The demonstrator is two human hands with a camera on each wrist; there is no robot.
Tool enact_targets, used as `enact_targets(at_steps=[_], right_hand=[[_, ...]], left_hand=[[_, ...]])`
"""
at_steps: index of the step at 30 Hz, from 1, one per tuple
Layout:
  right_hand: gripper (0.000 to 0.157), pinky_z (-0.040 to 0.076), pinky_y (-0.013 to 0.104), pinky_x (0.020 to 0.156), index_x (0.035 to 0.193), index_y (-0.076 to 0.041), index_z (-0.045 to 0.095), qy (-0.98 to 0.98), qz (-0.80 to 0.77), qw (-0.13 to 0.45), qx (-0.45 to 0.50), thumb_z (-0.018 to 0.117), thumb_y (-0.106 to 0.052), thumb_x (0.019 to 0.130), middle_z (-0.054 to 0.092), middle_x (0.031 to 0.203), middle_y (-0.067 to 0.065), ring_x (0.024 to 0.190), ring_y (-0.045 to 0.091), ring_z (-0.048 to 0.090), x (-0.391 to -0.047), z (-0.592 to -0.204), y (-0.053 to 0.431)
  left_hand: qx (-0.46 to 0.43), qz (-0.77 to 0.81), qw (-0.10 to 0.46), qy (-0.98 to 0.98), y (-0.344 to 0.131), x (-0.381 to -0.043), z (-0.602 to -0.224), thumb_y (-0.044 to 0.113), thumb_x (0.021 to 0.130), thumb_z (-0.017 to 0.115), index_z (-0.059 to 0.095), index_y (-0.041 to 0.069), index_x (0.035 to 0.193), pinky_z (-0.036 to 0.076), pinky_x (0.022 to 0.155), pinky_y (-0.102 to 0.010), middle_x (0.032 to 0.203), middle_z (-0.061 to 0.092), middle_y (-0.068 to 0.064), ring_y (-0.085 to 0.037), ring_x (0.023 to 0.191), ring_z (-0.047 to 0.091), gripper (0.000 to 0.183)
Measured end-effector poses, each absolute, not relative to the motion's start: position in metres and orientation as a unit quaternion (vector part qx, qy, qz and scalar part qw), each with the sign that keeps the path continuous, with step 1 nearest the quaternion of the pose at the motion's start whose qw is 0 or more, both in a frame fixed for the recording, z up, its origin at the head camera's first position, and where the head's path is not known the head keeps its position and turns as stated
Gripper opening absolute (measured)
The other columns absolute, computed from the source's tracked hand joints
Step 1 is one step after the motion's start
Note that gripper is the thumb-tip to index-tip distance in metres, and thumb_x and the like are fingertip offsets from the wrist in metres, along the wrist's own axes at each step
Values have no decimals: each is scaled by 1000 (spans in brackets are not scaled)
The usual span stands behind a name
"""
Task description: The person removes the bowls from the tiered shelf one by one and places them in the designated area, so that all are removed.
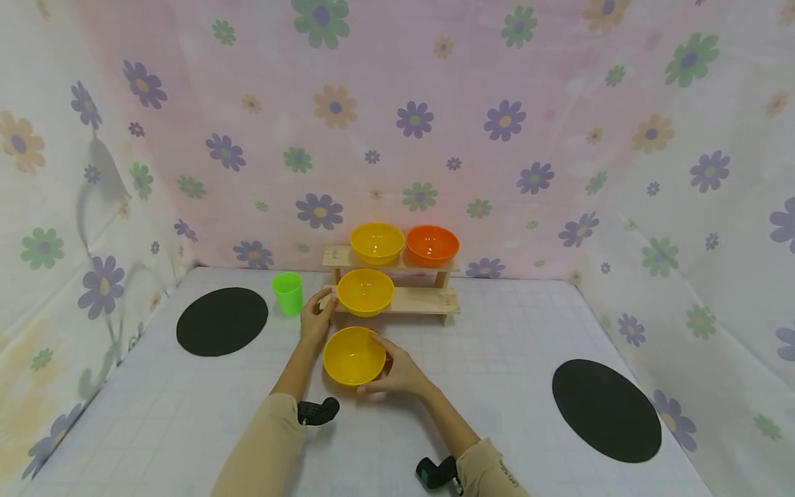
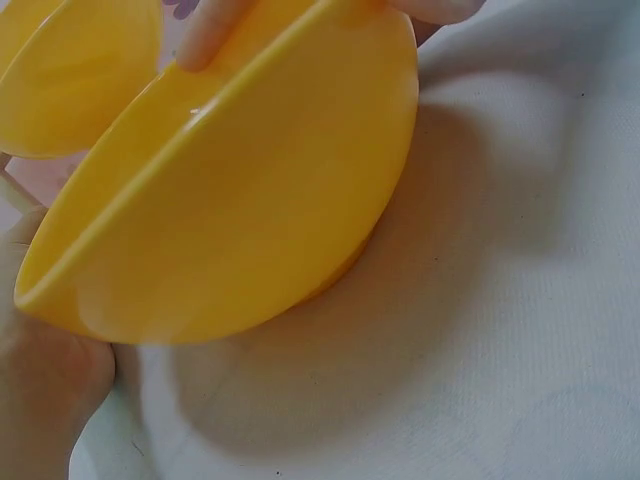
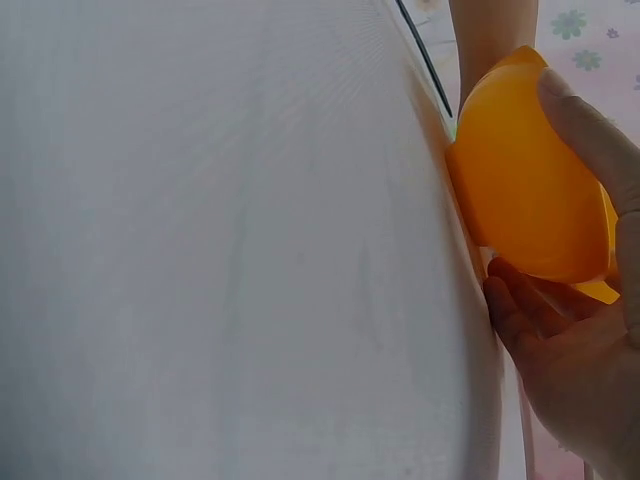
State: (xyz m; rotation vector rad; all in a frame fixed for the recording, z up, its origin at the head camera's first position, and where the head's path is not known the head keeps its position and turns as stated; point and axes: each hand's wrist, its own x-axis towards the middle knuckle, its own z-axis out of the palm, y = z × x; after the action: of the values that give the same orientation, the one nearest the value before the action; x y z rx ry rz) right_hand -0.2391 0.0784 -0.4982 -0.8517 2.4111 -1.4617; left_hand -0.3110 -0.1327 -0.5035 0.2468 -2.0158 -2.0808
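Yellow bowl (image 1: 352,357) has right-hand fingers (image 1: 390,347) curved around it.

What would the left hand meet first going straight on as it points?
The left hand would probably meet the two-tier wooden rack's lower shelf, at its left end; depth is unclear, so they may already touch.

The right wrist view's edge crops the right hand (image 3: 585,365).
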Motion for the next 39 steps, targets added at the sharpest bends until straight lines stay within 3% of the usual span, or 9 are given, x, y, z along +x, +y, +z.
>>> enact_targets(at_steps=[8, 18, 24, 28, 32, 36, 39], right_hand=[[97, 35, 37, 106, 145, -5, 34, 813, -494, 97, -292, 81, -44, 70, 38, 147, 10, 129, 24, 42, -239, -499, 78], [93, 34, 38, 107, 146, -7, 32, 813, -495, 111, -286, 81, -35, 73, 36, 149, 8, 131, 22, 40, -239, -498, 77], [96, 44, 35, 98, 146, -8, 33, 804, -502, 116, -295, 80, -45, 71, 39, 146, 10, 118, 23, 50, -239, -493, 82], [83, 49, 43, 90, 141, -1, 38, 788, -535, 101, -287, 80, -28, 75, 45, 139, 21, 109, 34, 56, -235, -474, 86], [74, 47, 53, 90, 138, 4, 39, 779, -569, 76, -253, 77, -14, 77, 44, 134, 29, 111, 46, 52, -231, -447, 91], [78, 45, 55, 91, 139, 4, 36, 784, -579, 33, -222, 78, -16, 76, 38, 136, 29, 116, 49, 46, -243, -442, 95], [84, 45, 54, 92, 143, -5, 35, 790, -578, 9, -205, 80, -20, 74, 32, 143, 22, 120, 45, 43, -261, -447, 97]], left_hand=[[69, -713, 109, -689, -133, -300, -483, 12, 93, 58, 52, -6, 129, 43, 59, -13, 134, 49, -25, -6, 70, 50, 40], [75, -715, 126, -684, -132, -312, -502, 17, 94, 59, 54, -1, 129, 42, 60, -9, 129, 53, -23, 0, 70, 53, 40], [79, -709, 133, -688, -131, -311, -502, 18, 93, 60, 55, -1, 128, 41, 59, -9, 129, 54, -21, 0, 67, 49, 39], [77, -713, 134, -684, -131, -310, -503, 16, 93, 60, 54, -3, 127, 41, 58, -10, 129, 53, -24, 1, 66, 50, 40], [78, -716, 128, -682, -131, -310, -503, 16, 94, 59, 54, -2, 129, 41, 59, -9, 129, 53, -23, 3, 67, 52, 40], [80, -711, 128, -687, -131, -310, -503, 17, 94, 59, 54, -1, 128, 41, 59, -10, 129, 53, -23, 2, 67, 49, 39], [82, -706, 130, -692, -132, -310, -503, 17, 93, 60, 54, -1, 128, 40, 58, -10, 129, 53, -23, 1, 67, 48, 40]])
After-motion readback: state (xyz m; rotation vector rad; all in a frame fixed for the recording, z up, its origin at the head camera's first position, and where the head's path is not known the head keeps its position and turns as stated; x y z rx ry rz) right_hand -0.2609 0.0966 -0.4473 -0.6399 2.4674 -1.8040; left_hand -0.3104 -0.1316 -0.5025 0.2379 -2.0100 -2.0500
